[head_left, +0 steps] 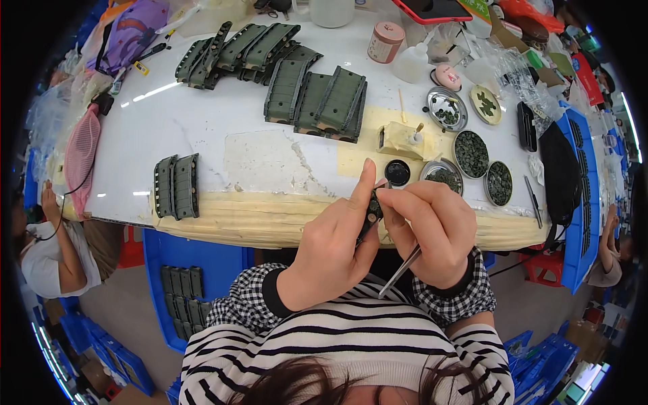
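My left hand (329, 248) is closed round a small dark green part (370, 214), held upright between thumb and fingers at the table's front edge. The fingertips of my right hand (437, 233) pinch at the top of that part. Metal tweezers (399, 272) lie in my right palm and point down toward my body. Just beyond the hands sits a small round pot of black stuff (397, 173). Round tins of small dark green pieces (471, 154) stand to its right. Behind the pot is a yellow-wrapped block (403, 140) with a stick standing at it.
Stacks of curved green panels (316, 101) lie at the back, with a smaller pair (177, 186) at front left. A pink jar (386, 42), a squeeze bottle (410, 64) and plastic bags crowd the back. Blue trays (155, 270) flank me. People sit at both sides.
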